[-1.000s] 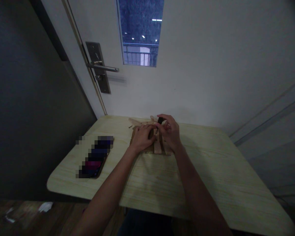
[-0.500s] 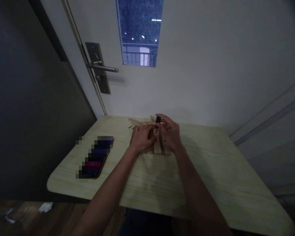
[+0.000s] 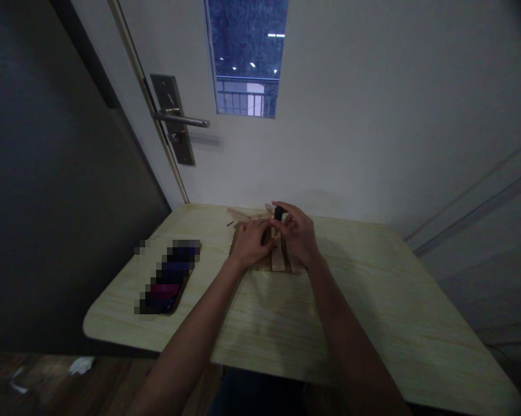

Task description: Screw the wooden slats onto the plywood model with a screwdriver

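Observation:
On the far part of the light wooden table lies a small wooden assembly of flat strips. My left hand rests on its left part with fingers curled down, pressing it. My right hand is pinched round a small black tool held upright over the wood. What the tool's tip touches is hidden by my fingers.
A dark phone lies on the table's left side. A few small dark bits lie beyond the wood. Behind the table stands a white door with a metal lever handle and a narrow window.
My right hand's fingers have shifted slightly round the black tool, which stays over the wood. My left hand has not moved.

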`<state>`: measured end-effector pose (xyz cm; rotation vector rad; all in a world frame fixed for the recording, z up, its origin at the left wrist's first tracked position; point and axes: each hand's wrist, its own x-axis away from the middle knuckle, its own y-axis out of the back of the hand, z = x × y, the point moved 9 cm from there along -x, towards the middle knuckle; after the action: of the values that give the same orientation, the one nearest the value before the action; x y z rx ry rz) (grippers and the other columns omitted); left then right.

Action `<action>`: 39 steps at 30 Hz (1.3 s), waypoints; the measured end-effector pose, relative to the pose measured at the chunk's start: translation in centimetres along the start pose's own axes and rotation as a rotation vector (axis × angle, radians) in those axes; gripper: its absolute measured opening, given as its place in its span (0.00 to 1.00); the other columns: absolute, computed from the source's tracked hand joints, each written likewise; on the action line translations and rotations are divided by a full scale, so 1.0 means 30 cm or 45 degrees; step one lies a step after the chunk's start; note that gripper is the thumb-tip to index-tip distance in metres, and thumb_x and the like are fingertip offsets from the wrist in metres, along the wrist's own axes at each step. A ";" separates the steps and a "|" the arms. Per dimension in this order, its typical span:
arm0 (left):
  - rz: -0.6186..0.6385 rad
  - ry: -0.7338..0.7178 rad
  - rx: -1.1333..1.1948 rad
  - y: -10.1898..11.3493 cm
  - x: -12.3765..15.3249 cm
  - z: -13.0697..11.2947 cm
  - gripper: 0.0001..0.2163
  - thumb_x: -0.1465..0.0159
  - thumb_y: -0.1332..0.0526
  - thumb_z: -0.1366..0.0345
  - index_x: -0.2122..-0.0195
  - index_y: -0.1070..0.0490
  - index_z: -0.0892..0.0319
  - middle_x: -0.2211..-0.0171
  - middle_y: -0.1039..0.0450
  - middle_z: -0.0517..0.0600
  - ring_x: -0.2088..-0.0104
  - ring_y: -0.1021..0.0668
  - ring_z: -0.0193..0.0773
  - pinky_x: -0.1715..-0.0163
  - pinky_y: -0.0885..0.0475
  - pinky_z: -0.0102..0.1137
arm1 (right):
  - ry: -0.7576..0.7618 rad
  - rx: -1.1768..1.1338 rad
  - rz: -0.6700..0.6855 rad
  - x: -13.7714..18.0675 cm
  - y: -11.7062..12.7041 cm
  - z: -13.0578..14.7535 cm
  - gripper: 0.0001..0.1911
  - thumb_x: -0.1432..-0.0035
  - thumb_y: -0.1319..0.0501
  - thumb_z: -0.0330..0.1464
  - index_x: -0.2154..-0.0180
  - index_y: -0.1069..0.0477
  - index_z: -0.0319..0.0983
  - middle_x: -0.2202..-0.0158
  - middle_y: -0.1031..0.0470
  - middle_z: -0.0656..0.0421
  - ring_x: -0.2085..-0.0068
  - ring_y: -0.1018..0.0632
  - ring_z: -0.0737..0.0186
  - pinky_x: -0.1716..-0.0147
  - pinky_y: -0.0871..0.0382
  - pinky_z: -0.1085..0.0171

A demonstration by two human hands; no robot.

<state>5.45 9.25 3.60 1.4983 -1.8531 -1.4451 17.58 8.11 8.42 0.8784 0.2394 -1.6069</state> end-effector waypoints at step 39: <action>0.023 0.002 0.037 0.013 0.003 -0.010 0.21 0.37 0.39 0.62 0.43 0.30 0.56 0.39 0.28 0.54 0.38 0.29 0.53 0.42 0.36 0.49 | -0.072 -0.085 -0.020 -0.005 0.015 -0.013 0.14 0.37 0.39 0.41 0.51 0.23 0.48 0.54 0.18 0.59 0.67 0.22 0.64 0.65 0.27 0.63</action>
<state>5.45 9.00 4.03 1.4922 -1.8901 -1.4144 18.15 8.33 8.40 0.7810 0.2594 -1.6271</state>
